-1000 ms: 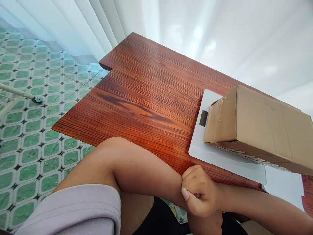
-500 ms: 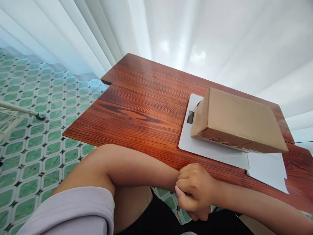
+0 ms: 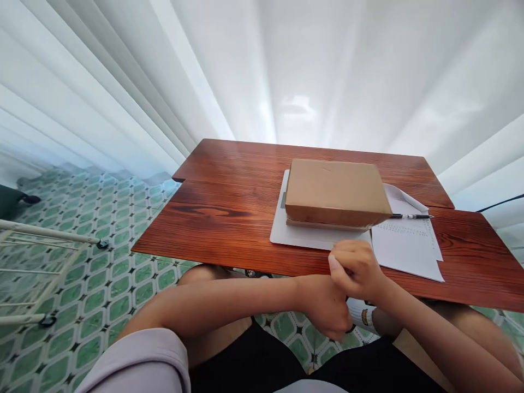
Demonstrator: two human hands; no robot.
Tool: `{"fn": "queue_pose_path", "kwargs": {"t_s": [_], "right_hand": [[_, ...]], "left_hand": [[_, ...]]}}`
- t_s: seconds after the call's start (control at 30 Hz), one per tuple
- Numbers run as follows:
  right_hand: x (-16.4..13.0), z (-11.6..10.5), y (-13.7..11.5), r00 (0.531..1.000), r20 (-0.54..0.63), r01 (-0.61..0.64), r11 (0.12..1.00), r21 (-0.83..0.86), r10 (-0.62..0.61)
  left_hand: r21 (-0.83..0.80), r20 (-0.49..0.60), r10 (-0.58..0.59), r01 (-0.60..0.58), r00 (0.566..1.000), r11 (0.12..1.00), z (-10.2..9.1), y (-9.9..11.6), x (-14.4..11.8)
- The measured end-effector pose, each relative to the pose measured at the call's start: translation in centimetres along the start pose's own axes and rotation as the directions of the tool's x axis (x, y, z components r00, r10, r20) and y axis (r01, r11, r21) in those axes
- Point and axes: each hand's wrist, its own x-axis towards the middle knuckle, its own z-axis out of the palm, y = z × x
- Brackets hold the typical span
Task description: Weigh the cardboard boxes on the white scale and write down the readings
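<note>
My left hand (image 3: 327, 307) hangs over my lap at the front edge of the table, its fingers curled and a little blurred. Just above and to its right, my right hand (image 3: 355, 268) is closed in a fist with the thumb across, nothing showing in it. The two hands overlap in view; whether they touch I cannot tell. Beyond them a brown cardboard box (image 3: 336, 191) lies on a flat white scale (image 3: 280, 232), covering most of it. Beside the box, at the right, lie white paper sheets (image 3: 405, 248) with writing and a pen (image 3: 411, 216).
The reddish-brown wooden table (image 3: 221, 218) has a stepped left edge. White curtains (image 3: 262, 71) hang behind it. At the left, a white metal rack on wheels (image 3: 53, 234) stands on the green tiled floor (image 3: 139, 218).
The view has turned right and levelled, so more of the paper and the pen show. My right hand has come off my left wrist and up, and my left hand is now visible.
</note>
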Motion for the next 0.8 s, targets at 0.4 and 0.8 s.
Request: {"fn": "queue_pose_path", "kwargs": {"t_s": [0.4,0.8], "right_hand": [[-0.9,-4.5,5.4,0.858,-0.455,-0.28,0.96,-0.027,0.238],[-0.9,-4.2,10.0,0.602,-0.573,-0.481,0.825,0.295,0.556]], "left_hand": [[0.281,-0.364,-0.084,0.195,0.928,0.94,-7.6,-1.9,-0.2],[-0.068,-0.832,-0.467,0.782,0.299,0.62,-12.5,-6.2,-5.0]]}}
